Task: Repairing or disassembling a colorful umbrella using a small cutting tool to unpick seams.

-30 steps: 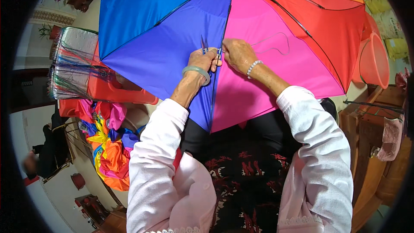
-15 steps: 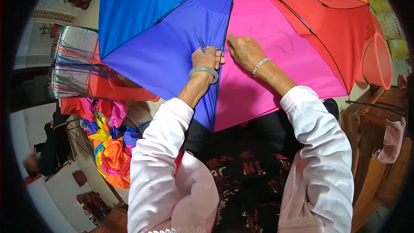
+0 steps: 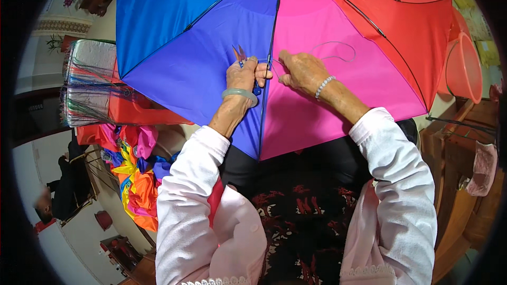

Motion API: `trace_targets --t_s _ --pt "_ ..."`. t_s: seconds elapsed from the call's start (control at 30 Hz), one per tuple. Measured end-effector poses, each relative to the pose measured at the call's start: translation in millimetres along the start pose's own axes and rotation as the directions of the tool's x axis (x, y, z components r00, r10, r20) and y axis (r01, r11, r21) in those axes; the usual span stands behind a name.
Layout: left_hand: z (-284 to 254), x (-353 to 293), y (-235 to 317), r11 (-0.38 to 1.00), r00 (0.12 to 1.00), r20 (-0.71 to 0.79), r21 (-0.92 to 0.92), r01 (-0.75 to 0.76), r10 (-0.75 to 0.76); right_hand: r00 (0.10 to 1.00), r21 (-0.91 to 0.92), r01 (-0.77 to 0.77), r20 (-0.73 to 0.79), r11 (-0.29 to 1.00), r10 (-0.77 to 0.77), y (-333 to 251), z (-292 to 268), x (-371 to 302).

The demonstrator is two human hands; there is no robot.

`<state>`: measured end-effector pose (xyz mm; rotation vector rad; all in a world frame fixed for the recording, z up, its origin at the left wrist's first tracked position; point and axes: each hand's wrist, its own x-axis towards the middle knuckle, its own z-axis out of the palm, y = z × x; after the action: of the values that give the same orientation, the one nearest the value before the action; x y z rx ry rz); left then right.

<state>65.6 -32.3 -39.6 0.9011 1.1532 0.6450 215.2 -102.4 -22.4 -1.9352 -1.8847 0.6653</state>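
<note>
A rainbow-panelled umbrella is spread over my lap with its black metal ribs facing up. My left hand is closed at the seam between the purple and pink panels, next to a rib. Small scissors with blue handles are tucked in that hand, pointed blades sticking out past the fingers. On the pink side, my right hand pinches a grey thread close to the same rib. The thread trails in a loop over the pink cloth. Whether a needle is in the right fingertips cannot be made out.
At the left, bundles of thin metal ribs lie on a red stool. Below them is a heap of colourful folded cloth. A pink plastic bucket and wooden furniture stand at the right. Another person sits at far left.
My right hand has turned and lowered slightly beside the rib. My left hand has shifted a little left and down, the scissors tilting with it. The umbrella has slid slightly left.
</note>
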Motion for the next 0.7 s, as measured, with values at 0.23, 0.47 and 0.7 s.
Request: trace_targets --t_s 0.23,0.47,0.7 --pt "2.9 -2.7 0.9 0.999 0.999 0.022 0.035 0.024 -0.025 0.999 0.023 -0.049 0.023 0.999 0.048 -2.9 -0.5 -3.5" --pt "6.7 -1.5 7.0 0.997 0.991 0.115 0.056 0.059 -0.065 0.997 0.057 -0.083 -0.002 0.995 0.083 -12.1 0.7 -0.8" --pt "4.4 -2.9 14.2 0.986 0.967 0.191 0.028 0.167 -0.170 0.992 0.070 -0.125 -0.008 0.990 0.126 -17.0 3.4 -0.8"
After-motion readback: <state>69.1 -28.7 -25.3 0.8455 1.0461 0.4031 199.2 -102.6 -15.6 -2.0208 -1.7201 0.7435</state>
